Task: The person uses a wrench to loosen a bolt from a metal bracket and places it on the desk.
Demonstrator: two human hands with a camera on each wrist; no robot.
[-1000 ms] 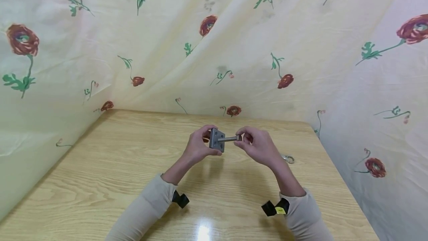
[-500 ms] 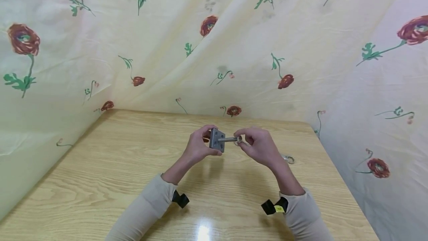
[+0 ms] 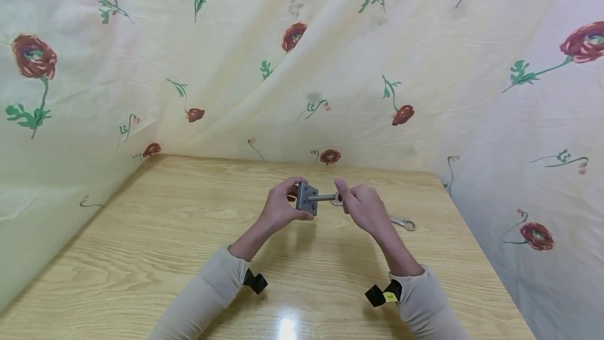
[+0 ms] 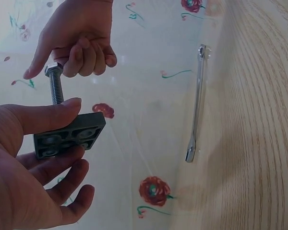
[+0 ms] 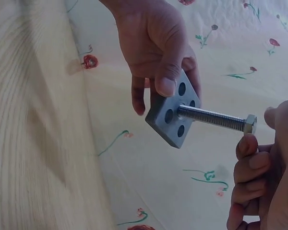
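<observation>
My left hand [image 3: 278,203] grips a square grey metal plate [image 3: 306,199] by its edges, with the thumb on one side and fingertips on the opposite side. Several holes surround the plate's centre, where a long hex bolt [image 5: 211,117] stands with its threads showing. At the bolt's free end is its hex head [image 4: 53,69]. The right hand [image 5: 273,167] has its fingers curled, the index fingertip against that head. Its thumb stretches past the head, a small gap away in the right wrist view. Both hands hold these parts above the table.
A combination wrench [image 4: 197,105] lies on the wooden table [image 3: 179,256] beyond the right hand, partly hidden by it in the head view. Flowered cloth [image 3: 226,67] hangs behind the table and along both sides.
The right hand has turned at the bolt head, its thumb swinging up from below it. More of the wrench shows now. The left hand and plate have stayed nearly still.
</observation>
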